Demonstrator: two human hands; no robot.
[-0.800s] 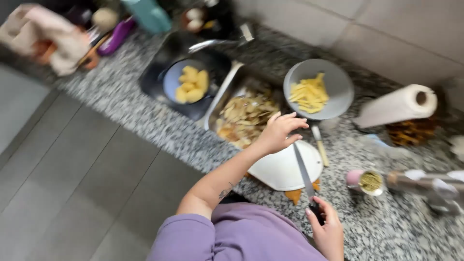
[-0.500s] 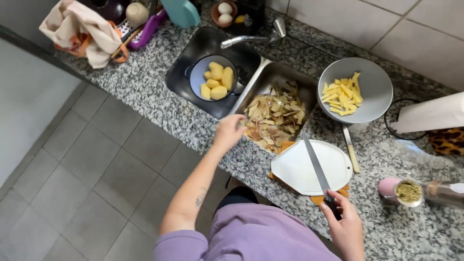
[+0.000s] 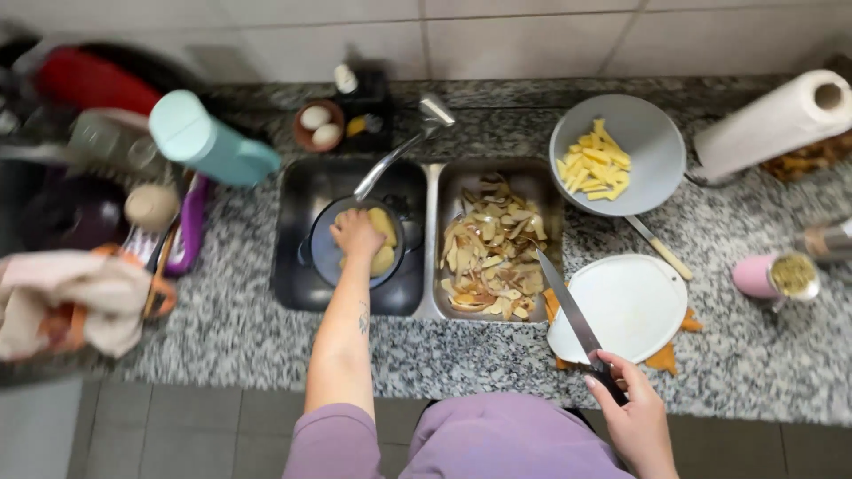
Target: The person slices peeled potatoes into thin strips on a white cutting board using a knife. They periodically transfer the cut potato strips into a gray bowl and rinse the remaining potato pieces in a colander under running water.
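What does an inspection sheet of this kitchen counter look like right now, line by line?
Surface: speckled granite counter with a double sink.
Job's things: peeled potatoes in a pot, left basin; peels fill the right basin; white board; bowl of cut sticks.
Clutter: paper towel roll, egg bowl, teal bottle, cloth, pink cup.
Grippers: left hand on a potato in the pot; right hand holds a knife over the board.
Cables: nothing seen.
Surroundings: tiled wall, tiled floor.
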